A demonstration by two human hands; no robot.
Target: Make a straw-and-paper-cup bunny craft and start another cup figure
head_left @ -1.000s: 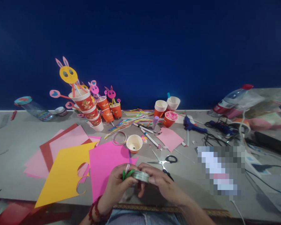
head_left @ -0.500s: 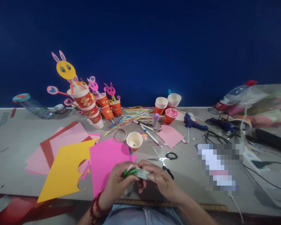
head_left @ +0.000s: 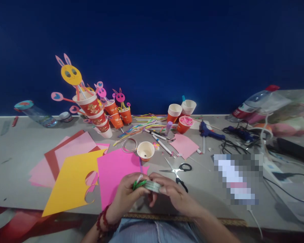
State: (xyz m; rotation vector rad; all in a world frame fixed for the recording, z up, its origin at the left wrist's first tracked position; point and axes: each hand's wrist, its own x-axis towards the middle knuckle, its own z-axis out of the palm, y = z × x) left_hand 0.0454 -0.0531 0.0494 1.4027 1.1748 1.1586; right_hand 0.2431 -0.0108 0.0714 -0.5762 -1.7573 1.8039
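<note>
My left hand (head_left: 125,191) is closed around a bright green strip (head_left: 139,184) with a thin white tip (head_left: 140,177) sticking up beside it. My right hand (head_left: 172,193) pinches the far end of a pale grey-green banded piece (head_left: 152,186), perhaps the edge of a tape roll; its exact kind is unclear. Both hands meet near the table's front edge, with fingers partly hidden behind the held piece. Black-handled scissors (head_left: 176,170) lie spread just beyond my right hand. A pink sheet (head_left: 116,172) lies by my left hand, and a paper cup (head_left: 145,151) stands ahead.
Yellow paper (head_left: 68,185) with round cut-outs overlaps other sheets at left. Rabbit-topped cups (head_left: 92,104) stand behind. Pens (head_left: 162,145), straws (head_left: 142,126) and a tape ring (head_left: 129,145) lie mid-table. A blue glue gun (head_left: 211,133) with cables, a blurred-out device (head_left: 234,180) and a bottle (head_left: 253,103) are at right.
The green strip and banded piece have tilted slightly within my hands. Both hands stay closed in nearly the same place; the view has shifted a little.
</note>
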